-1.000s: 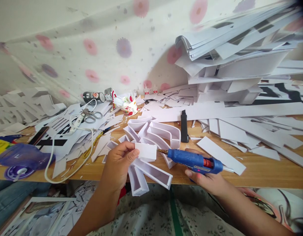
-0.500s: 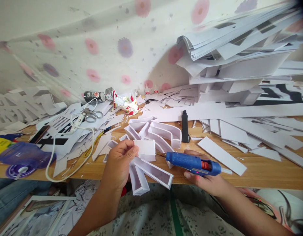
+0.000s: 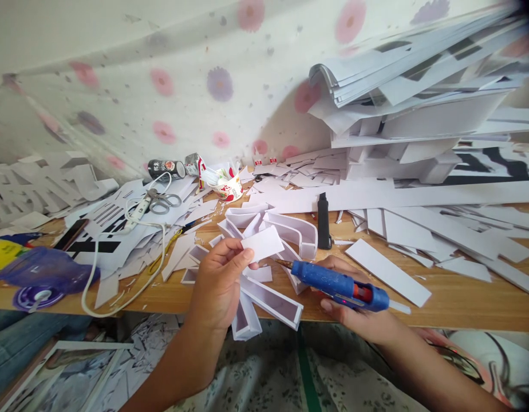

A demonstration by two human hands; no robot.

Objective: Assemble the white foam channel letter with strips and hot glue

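Observation:
Between the thumb and fingers of my left hand [image 3: 224,269] is a small white foam board piece [image 3: 264,243], tilted and raised above the work. My right hand [image 3: 344,303] is wrapped round a blue glue gun [image 3: 333,283]. Its nozzle points left, close to the piece's lower right corner; whether they touch I cannot tell. Below and behind my left hand lies a white hollow foam board form [image 3: 273,300] with thin upright walls, partly hidden by the hand. Its curved section [image 3: 296,226] lies farther back on the wooden table [image 3: 333,317].
A black utility knife [image 3: 323,220] stands behind the glue gun. Flat white strips [image 3: 389,272] and stacked boards [image 3: 419,114] fill the right side. Scissors [image 3: 161,201], a white cable [image 3: 86,292] and a purple plastic bottle [image 3: 54,269] are on the left. A paper cup [image 3: 230,189] sits at the back.
The white piece in my left hand has turned and risen slightly to the right, away from the hollow form. The glue gun has shifted a little to the right.

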